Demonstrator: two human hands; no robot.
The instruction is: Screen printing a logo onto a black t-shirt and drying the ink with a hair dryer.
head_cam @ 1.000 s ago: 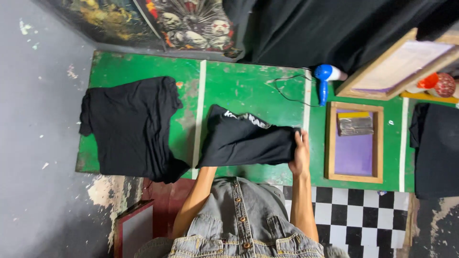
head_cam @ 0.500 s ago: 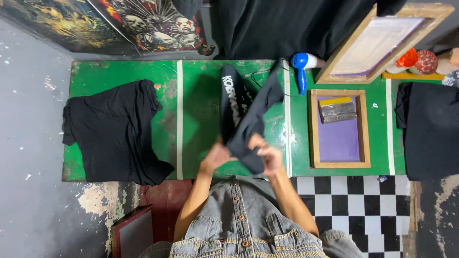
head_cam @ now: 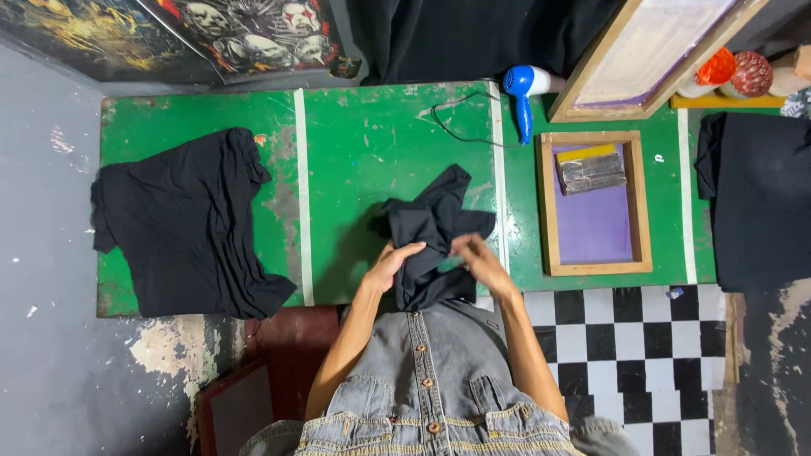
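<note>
Black cotton T-shirt (head_cam: 435,232) now bunched at the near edge of the green table (head_cam: 372,143), no longer spread flat.
Left hand (head_cam: 395,263) and right hand (head_cam: 477,257) both closed on its cloth; folding underway, unfinished.

My green table (head_cam: 363,135) bears a black shirt pile (head_cam: 182,224), blue hair dryer (head_cam: 522,89) and wooden-framed screen (head_cam: 596,203).

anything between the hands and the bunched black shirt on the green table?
Nothing visible. The left hand and right hand both grip the bunched black shirt directly, above the green table. The black pile lies apart, further left.
</note>
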